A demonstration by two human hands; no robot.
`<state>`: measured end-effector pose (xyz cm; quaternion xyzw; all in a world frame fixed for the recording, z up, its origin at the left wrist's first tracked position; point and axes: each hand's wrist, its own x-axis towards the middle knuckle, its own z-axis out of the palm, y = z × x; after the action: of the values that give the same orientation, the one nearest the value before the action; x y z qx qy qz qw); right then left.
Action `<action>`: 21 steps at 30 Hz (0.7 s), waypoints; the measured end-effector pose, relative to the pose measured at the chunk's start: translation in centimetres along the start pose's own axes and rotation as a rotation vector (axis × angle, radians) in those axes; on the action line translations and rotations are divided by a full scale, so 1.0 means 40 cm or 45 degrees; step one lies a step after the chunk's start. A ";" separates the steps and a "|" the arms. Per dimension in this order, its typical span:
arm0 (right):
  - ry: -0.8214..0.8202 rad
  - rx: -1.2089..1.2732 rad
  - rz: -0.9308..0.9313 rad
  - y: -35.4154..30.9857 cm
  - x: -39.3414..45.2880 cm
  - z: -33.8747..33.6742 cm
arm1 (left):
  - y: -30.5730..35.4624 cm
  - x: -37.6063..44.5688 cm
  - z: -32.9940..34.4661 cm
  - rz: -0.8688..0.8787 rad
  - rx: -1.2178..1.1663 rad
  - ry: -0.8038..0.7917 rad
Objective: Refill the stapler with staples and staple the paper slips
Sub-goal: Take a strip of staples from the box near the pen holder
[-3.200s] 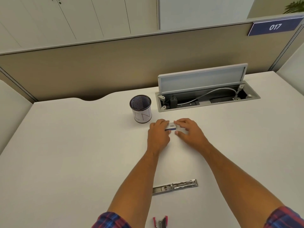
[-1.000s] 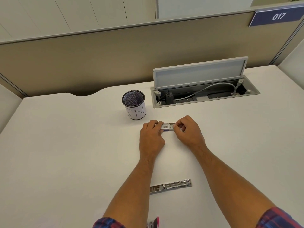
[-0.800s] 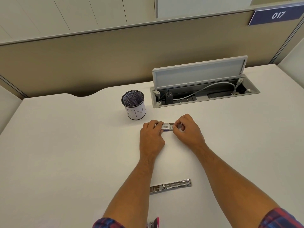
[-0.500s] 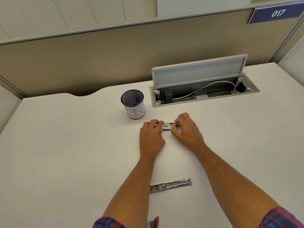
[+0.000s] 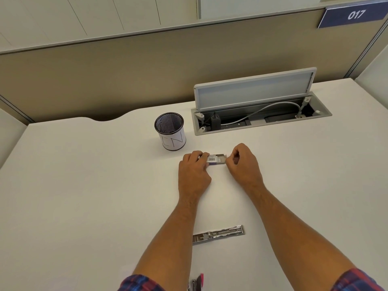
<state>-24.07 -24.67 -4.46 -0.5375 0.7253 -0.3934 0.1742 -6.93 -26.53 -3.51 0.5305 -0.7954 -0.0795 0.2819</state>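
Note:
A small staple box [image 5: 214, 159] with a barcode label lies on the white desk [image 5: 84, 185] between my hands. My left hand [image 5: 194, 172] grips its left end. My right hand [image 5: 243, 164] pinches the inner tray, which is slid partly out to the right. Nearer to me, the stapler's metal magazine rail [image 5: 219, 234] lies flat between my forearms. Only a pink-and-metal corner of the stapler body [image 5: 197, 283] shows at the bottom edge. No paper slips are in sight.
A black mesh pen cup [image 5: 171, 131] with a white label stands just behind and left of my hands. Behind them to the right is an open cable hatch [image 5: 260, 114] with its lid raised. A beige partition runs along the desk's far edge.
My right hand has drawn the box's inner tray out to the right while my left hand kept hold of the sleeve. The rail has not moved.

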 end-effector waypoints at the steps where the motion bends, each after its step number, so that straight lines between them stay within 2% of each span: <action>1: -0.009 -0.024 -0.016 0.000 -0.001 0.000 | 0.000 0.000 0.000 -0.001 0.000 0.000; 21: 0.006 -0.037 -0.209 -0.002 -0.011 -0.011 | 0.000 0.001 -0.002 0.004 -0.004 -0.005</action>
<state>-24.15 -24.12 -4.21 -0.5966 0.6848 -0.3972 0.1318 -6.89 -26.55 -3.43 0.5288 -0.7967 -0.0813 0.2812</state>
